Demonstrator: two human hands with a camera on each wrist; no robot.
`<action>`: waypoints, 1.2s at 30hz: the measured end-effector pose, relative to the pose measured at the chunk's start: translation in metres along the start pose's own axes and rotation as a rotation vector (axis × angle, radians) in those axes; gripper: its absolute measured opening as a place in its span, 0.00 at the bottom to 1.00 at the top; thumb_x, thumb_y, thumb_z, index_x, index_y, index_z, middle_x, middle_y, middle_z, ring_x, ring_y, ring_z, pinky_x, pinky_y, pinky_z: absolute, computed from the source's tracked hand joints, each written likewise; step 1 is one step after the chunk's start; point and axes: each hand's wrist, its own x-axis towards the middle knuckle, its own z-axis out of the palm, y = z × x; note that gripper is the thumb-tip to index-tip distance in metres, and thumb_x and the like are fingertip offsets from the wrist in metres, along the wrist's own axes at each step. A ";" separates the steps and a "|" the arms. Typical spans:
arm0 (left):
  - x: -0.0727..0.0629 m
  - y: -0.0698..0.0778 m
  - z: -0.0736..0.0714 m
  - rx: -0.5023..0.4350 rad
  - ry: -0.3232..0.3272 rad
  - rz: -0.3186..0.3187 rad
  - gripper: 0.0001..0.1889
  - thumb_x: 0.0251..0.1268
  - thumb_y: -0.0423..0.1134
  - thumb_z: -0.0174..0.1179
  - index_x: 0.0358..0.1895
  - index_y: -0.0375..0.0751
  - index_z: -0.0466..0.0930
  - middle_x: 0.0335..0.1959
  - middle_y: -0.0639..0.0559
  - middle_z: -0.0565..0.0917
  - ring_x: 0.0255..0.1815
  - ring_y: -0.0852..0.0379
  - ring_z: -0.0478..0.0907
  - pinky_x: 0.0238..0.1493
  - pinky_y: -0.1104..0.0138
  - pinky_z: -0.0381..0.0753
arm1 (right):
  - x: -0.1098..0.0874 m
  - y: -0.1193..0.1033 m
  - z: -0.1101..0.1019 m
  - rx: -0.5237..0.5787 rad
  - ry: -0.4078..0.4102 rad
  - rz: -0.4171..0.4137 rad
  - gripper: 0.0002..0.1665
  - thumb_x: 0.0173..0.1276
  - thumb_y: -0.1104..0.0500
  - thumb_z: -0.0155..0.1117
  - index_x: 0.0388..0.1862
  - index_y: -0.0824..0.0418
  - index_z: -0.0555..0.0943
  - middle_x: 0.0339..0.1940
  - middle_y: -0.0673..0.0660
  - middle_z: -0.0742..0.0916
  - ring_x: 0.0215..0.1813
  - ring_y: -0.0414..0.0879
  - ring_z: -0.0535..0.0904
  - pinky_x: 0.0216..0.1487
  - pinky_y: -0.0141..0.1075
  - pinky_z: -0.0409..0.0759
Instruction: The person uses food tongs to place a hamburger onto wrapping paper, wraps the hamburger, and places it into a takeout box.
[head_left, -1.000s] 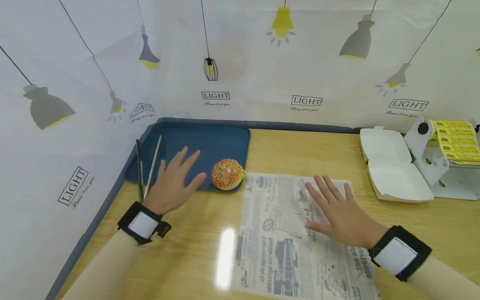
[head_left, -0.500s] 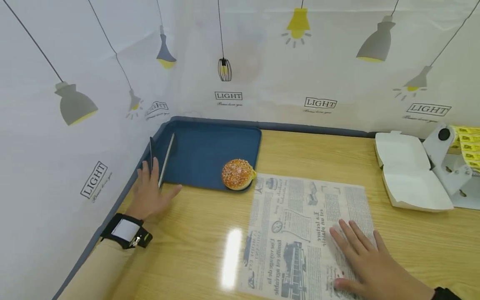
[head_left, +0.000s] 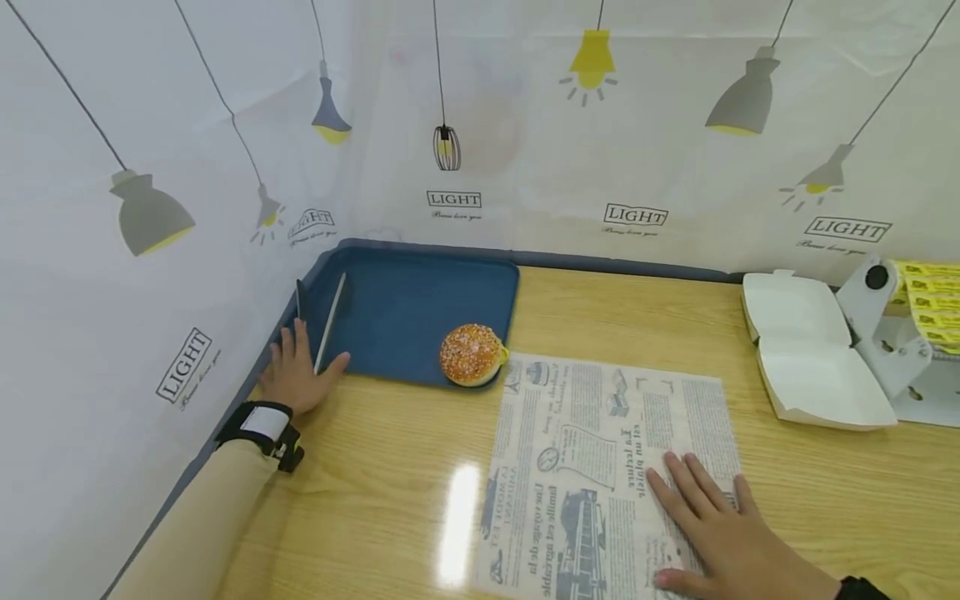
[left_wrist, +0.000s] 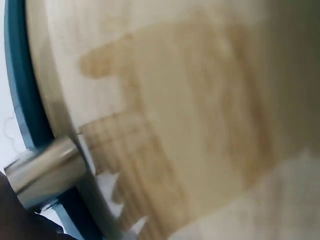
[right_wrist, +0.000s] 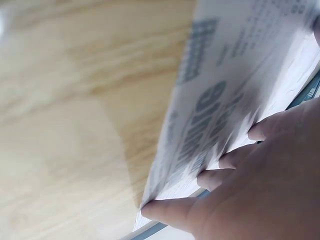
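Note:
Metal tongs lie with their two arms spread across the left end of a blue tray. My left hand, fingers straight and spread, is over their near end, which it partly hides. In the left wrist view the shiny metal end of the tongs shows beside the dark edge of the hand. A sesame-bun burger sits in the tray's near right corner. My right hand rests with spread fingers on a printed sheet of wrapping paper; its fingertips touch the paper in the right wrist view.
An opened white takeaway box stands at the back right. Beside it is a dispenser with a roll of yellow labels. A lamp-printed white sheet covers the walls behind and to the left.
My left hand has moved from over the tray left and back to the tongs' near end. The right hand has come nearer and down onto the paper. The view has shifted slightly left.

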 end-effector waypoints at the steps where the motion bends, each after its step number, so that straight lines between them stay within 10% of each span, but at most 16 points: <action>1: 0.002 0.000 0.001 -0.007 -0.006 0.000 0.59 0.70 0.75 0.41 0.80 0.32 0.23 0.79 0.24 0.31 0.77 0.19 0.30 0.63 0.20 0.39 | 0.000 0.000 0.001 -0.007 0.000 0.003 0.62 0.63 0.26 0.62 0.86 0.43 0.44 0.85 0.61 0.50 0.74 0.27 0.18 0.62 0.81 0.46; 9: 0.006 0.003 0.002 -0.019 -0.001 0.027 0.45 0.83 0.49 0.44 0.76 0.20 0.23 0.78 0.20 0.33 0.76 0.19 0.34 0.65 0.22 0.44 | -0.001 -0.001 0.003 -0.017 0.028 -0.002 0.62 0.62 0.26 0.62 0.86 0.43 0.44 0.85 0.62 0.53 0.75 0.29 0.19 0.62 0.80 0.47; 23: 0.005 0.003 -0.001 -0.167 -0.012 0.035 0.40 0.83 0.36 0.43 0.75 0.18 0.21 0.77 0.18 0.32 0.78 0.23 0.35 0.74 0.34 0.42 | -0.002 -0.001 0.002 0.002 0.010 0.013 0.62 0.62 0.25 0.62 0.86 0.44 0.45 0.85 0.61 0.52 0.77 0.31 0.21 0.63 0.80 0.45; 30: 0.000 0.000 -0.005 -0.215 0.026 0.081 0.39 0.82 0.33 0.44 0.74 0.15 0.26 0.76 0.15 0.36 0.77 0.22 0.38 0.76 0.38 0.43 | -0.001 -0.003 -0.002 -0.019 -0.014 0.029 0.63 0.61 0.23 0.61 0.86 0.45 0.48 0.84 0.63 0.55 0.83 0.65 0.45 0.63 0.80 0.46; 36: -0.008 -0.002 -0.013 -0.228 0.003 0.057 0.40 0.83 0.35 0.43 0.76 0.19 0.23 0.76 0.16 0.35 0.77 0.22 0.39 0.75 0.36 0.44 | 0.000 -0.005 -0.003 0.001 -0.034 0.046 0.63 0.59 0.22 0.61 0.85 0.47 0.50 0.83 0.64 0.56 0.80 0.70 0.51 0.63 0.81 0.45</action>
